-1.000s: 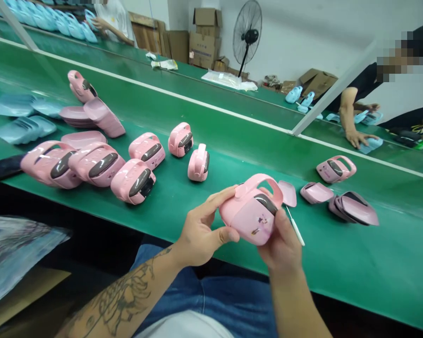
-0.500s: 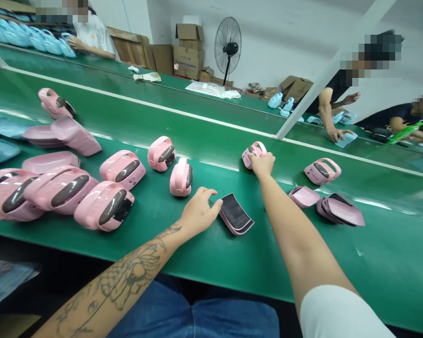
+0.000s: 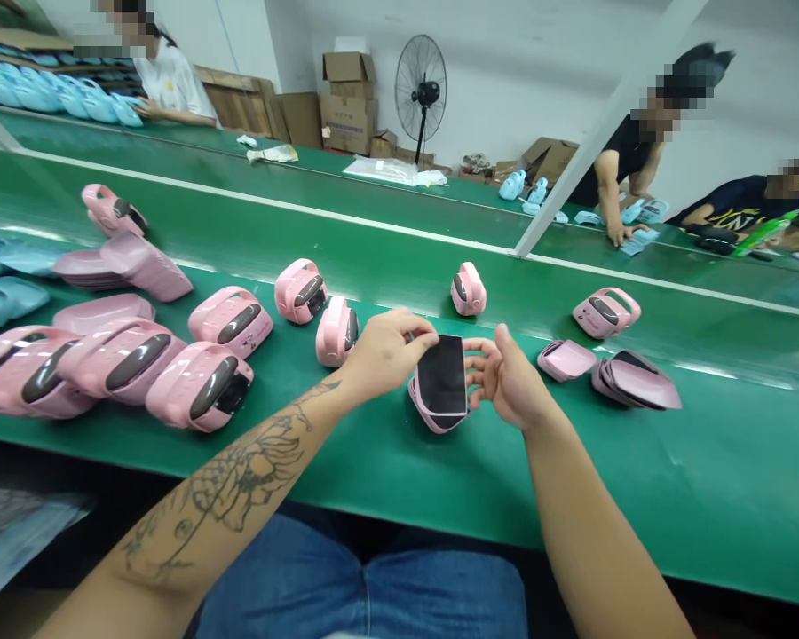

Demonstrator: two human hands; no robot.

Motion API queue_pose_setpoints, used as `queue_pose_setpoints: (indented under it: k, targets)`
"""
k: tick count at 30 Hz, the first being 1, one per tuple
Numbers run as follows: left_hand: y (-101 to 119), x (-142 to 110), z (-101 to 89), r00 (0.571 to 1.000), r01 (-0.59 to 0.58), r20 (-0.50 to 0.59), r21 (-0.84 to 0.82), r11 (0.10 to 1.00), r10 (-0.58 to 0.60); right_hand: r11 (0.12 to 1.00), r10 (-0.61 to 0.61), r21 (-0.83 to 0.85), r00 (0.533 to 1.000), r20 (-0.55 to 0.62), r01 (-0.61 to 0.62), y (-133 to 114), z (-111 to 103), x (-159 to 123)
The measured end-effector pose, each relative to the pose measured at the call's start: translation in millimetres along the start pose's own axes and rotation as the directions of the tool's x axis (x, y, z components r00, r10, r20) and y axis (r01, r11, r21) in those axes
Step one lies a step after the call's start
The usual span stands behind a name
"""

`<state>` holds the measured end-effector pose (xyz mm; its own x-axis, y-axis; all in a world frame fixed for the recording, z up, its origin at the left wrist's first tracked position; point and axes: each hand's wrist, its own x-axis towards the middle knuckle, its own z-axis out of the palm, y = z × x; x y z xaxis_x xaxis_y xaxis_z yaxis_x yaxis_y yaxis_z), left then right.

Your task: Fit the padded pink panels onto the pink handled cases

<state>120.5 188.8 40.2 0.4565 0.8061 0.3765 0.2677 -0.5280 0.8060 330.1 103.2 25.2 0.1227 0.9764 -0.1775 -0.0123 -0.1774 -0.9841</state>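
1. The pink plastic case (image 3: 333,337) sits just left of my left hand (image 3: 390,351); a careless swing could topple it.
2. My left fingers (image 3: 416,324), pressed together, curl onto the black-faced pink panel (image 3: 441,377), which lies on the green belt (image 3: 706,479) between my hands; a light hold could let it slide.
3. My right hand (image 3: 510,377) has its fingers (image 3: 479,348) spread at the panel's edge, not pinching; closing unevenly could flip it.
4. Further right, the stacked pink covers (image 3: 632,383) could scatter if I reach wide.

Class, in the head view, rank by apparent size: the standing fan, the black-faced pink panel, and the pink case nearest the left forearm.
Largest: pink case. Then, alike and unranked given the fan's distance: black-faced pink panel, standing fan.
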Motion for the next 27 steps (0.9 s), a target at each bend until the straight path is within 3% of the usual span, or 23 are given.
queue_pose_setpoints:
  k: [2, 4, 7, 10, 12, 14, 16, 17, 19, 21, 24, 27]
  targets:
    - [17, 6, -11.4, 0.985, -0.162, 0.071, 0.026, 0.986, 0.16, 0.977, 0.071, 0.176, 0.964, 0.255, -0.118, -2, 9, -14]
    - [31, 9, -18.1, 0.933, -0.324, 0.188, 0.059, 0.944, 0.309, 0.922, 0.071, 0.31, 0.888, 0.455, -0.233, -3, 21, -27]
    - [42, 7, -22.4, 0.87, -0.425, 0.322, 0.101, 0.9, 0.374, 0.847, 0.034, 0.431, 0.839, 0.543, -0.313, -1, 41, -43]
    - [39, -4, -33.2, 0.855, -0.41, 0.383, 0.083, 0.908, 0.351, 0.762, 0.028, 0.523, 0.827, 0.562, -0.382, 6, 59, -55]
    - [26, -16, -47.9, 0.888, -0.356, 0.335, 0.072, 0.932, 0.314, 0.696, 0.039, 0.588, 0.84, 0.542, -0.412, 14, 66, -60]
    - [2, -30, -64.5, 0.962, -0.255, 0.137, 0.133, 0.958, 0.237, 0.626, 0.04, 0.669, 0.874, 0.484, -0.4, 24, 70, -65]
    - [-29, -42, -76.0, 0.987, -0.031, -0.144, 0.273, 0.962, 0.073, 0.561, 0.024, 0.742, 0.903, 0.429, -0.367, 35, 71, -68]
    - [-44, -47, -78.4, 0.98, 0.105, -0.191, 0.295, 0.95, -0.049, 0.535, 0.012, 0.767, 0.91, 0.413, -0.355, 40, 71, -70]
    - [-69, -52, -76.6, 0.939, 0.32, -0.204, 0.232, 0.919, -0.276, 0.498, -0.01, 0.797, 0.917, 0.399, -0.341, 48, 73, -71]
    - [-82, -53, -70.0, 0.904, 0.412, -0.16, 0.085, 0.907, -0.396, 0.489, -0.026, 0.817, 0.931, 0.364, -0.306, 52, 76, -72]
    - [-79, -57, -63.2, 0.899, 0.412, -0.123, -0.083, 0.907, -0.42, 0.518, -0.079, 0.843, 0.973, 0.216, -0.145, 52, 80, -72]
    - [-56, -77, -64.7, 0.893, 0.438, -0.008, -0.216, 0.873, -0.45, 0.565, -0.217, 0.813, 0.976, -0.016, 0.139, 48, 86, -71]
